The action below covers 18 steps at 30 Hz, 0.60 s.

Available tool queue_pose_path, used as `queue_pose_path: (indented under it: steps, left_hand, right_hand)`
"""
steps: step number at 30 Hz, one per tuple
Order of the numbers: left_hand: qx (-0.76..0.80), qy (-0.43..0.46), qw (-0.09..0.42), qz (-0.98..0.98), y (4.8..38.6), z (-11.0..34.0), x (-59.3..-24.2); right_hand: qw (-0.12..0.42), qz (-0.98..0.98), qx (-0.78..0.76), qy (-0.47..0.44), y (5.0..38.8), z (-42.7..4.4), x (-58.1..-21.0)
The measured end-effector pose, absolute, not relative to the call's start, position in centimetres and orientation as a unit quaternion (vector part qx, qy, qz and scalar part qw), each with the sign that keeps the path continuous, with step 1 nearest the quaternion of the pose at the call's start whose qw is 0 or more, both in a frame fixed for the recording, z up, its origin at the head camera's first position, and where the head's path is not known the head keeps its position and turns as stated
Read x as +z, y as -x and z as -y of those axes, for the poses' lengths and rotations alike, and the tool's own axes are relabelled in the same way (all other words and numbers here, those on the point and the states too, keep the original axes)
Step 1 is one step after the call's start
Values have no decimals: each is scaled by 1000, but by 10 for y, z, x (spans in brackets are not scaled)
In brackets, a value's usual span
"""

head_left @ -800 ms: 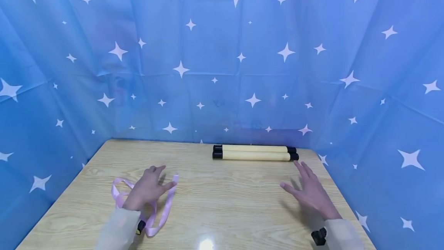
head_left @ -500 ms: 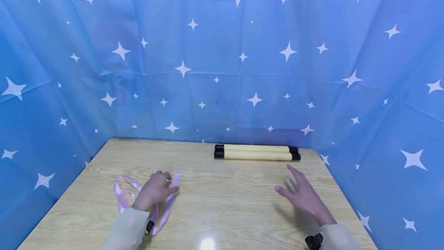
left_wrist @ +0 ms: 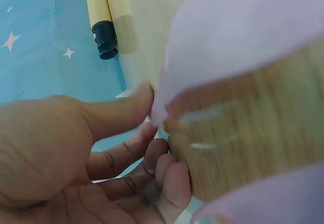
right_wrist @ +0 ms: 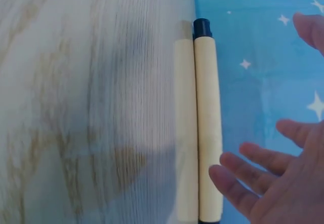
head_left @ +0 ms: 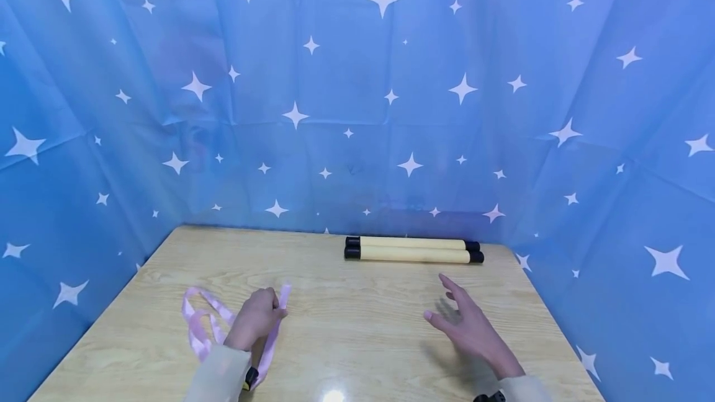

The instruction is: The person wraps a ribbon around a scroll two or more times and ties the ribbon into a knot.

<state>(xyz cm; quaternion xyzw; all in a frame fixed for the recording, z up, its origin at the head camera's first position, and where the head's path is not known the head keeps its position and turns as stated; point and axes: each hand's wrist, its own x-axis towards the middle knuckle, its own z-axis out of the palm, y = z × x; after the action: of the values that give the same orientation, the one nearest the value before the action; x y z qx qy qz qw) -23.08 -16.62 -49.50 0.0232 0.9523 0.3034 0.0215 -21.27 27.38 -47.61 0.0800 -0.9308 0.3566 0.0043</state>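
Note:
A pale pink ribbon (head_left: 269,351) lies in loose loops on the left part of the table. My left hand (head_left: 258,316) is over it, and in the left wrist view the thumb and index finger pinch the ribbon (left_wrist: 228,36) while the other fingers curl below. My right hand (head_left: 473,329) hovers above the right side of the table, thumb spread from the straight fingers, holding nothing. Two cream rolls with black end caps, a front roll (head_left: 416,254) and a rear roll (head_left: 413,242), lie side by side at the back, beyond the right hand's fingertips.
The light wood-grain table (head_left: 346,315) ends at a blue curtain (head_left: 346,79) with white stars, which surrounds it at the back and both sides. A bright light reflection (head_left: 333,396) shows near the front. Bands are worn on both wrists.
My left hand has shifted slightly right, its spread fingers closing to pinch the ribbon. My right hand has moved left and nearer, away from the rolls, staying spread.

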Motion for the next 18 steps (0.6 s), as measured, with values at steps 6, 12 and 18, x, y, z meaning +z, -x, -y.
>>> queue_pose_path:
  steps: [6, 12, 18]
  left_hand:
    - [332, -27, 7, -943, 224, 162, -502]
    - [391, -77, -46, -916, 223, 152, -505]
    - [428, -123, -54, -894, 226, 135, -499]
  right_hand:
    - [26, 923, 372, -99, 208, -270, -486]
    - [24, 914, 391, -106, 207, -263, -488]
    - [4, 905, 414, -101, 212, -254, -485]
